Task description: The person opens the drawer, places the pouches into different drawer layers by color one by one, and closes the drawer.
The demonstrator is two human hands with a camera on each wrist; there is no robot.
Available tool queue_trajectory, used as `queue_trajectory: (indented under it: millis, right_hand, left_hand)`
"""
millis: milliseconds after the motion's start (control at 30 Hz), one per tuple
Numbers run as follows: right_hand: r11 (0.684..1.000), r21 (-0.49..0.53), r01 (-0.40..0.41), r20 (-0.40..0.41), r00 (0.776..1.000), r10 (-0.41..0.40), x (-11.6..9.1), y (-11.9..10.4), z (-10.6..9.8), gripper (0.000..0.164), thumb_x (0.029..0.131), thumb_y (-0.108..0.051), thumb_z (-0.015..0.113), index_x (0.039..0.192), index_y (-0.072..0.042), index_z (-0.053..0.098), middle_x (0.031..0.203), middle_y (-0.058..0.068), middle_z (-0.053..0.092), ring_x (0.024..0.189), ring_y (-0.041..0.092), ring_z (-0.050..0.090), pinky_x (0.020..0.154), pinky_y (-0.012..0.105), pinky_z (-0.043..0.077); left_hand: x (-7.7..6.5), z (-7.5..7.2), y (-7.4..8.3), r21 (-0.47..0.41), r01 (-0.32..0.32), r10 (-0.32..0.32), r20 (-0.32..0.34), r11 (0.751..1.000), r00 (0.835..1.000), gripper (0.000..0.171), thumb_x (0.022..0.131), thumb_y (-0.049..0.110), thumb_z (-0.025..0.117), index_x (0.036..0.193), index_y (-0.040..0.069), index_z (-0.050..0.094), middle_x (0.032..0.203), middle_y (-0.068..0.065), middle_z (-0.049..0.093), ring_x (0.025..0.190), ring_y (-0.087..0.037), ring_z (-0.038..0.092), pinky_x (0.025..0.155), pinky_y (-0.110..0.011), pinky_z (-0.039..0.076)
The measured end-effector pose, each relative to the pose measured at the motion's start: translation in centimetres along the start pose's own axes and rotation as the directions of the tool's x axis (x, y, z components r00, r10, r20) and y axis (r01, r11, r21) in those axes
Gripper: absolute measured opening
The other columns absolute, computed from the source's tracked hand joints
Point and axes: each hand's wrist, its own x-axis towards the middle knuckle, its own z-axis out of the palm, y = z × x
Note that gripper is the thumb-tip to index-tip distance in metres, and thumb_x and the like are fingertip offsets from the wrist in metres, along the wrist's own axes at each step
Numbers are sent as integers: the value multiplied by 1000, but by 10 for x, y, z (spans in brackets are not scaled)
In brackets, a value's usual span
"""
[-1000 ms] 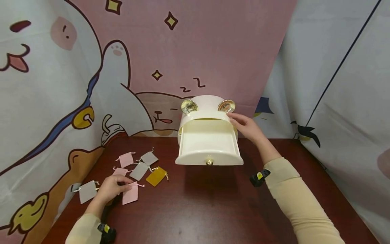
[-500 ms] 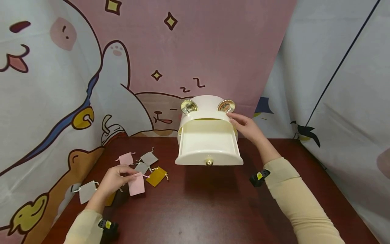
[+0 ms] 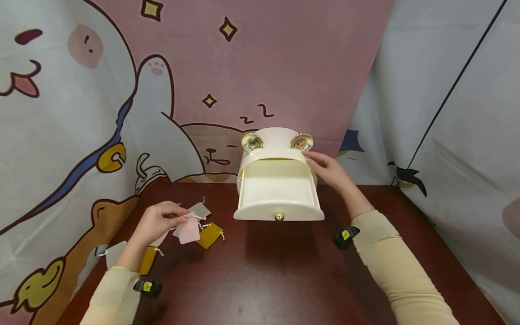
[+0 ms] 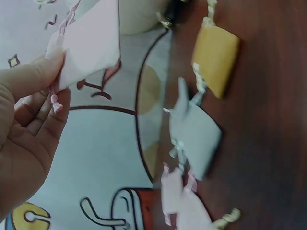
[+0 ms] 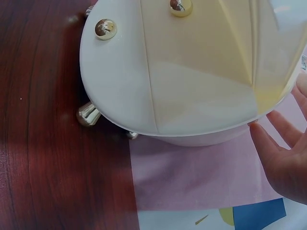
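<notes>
A small pink drawstring pouch (image 3: 189,231) hangs from my left hand (image 3: 156,223), pinched near its gathered top between thumb and fingers. In the left wrist view the pouch (image 4: 91,45) is raised above the others. A white rounded box (image 3: 277,140) stands on the table with its upper drawer (image 3: 278,185) pulled out; no contents show inside. My right hand (image 3: 330,169) touches the box's right side, the thumb right at the front edge and the fingers extended along the side. In the right wrist view the box's gold knobs (image 5: 105,29) show.
Several pouches lie on the table (image 3: 243,289) at the left: a mustard one (image 3: 210,235), grey ones (image 4: 199,139), pink ones (image 4: 192,211), and another mustard one (image 3: 148,261) near my left wrist. Two gold-rimmed round ears (image 3: 302,141) top the box. A printed cloth (image 3: 308,67) hangs behind.
My left hand has lifted the pink pouch from among the others and carried it up and slightly right, away from me. The right hand and the drawer have stayed put.
</notes>
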Motion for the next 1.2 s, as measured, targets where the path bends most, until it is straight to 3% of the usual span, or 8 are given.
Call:
queue_trajectory:
  millis: [133,500,733,1200]
  right_hand:
    - [1000,-6,1,-6,1000,-1,0,1,0,48,103,-29,55,147,-10,49,152,13,43,139,34,38,110,54,32]
    - [999,-31,8,-18,1000,-9,1,4,1,48,103,-33,55,145,-10,51,150,13,45,138,33,39,110,53,33]
    - [999,-47,5,-13,1000,-6,0,2,1,49,103,-34,55,146,-11,51,150,13,45,138,34,39,110,54,32]
    - [999,-36,4,-29,1000,-5,2,4,2,48,102,-33,56,144,-11,53,149,13,47,136,32,42,109,52,34]
  left_hand:
    - [9,-2,13,-20,-31,31,-5,999,1000,16,83,3,79,98,8,79,90,-4,67,69,-17,57,52,-25,51]
    - [37,5,56,2,-112,112,34,994,993,15,82,4,80,95,12,81,90,2,68,76,-17,58,59,-26,51]
    - [52,7,86,20,-192,191,39,981,981,15,81,6,81,93,14,81,88,5,68,79,-15,59,61,-27,49]
    - [70,19,134,-42,-279,279,5,959,960,15,82,6,80,96,12,81,91,4,68,81,-14,59,64,-26,50]
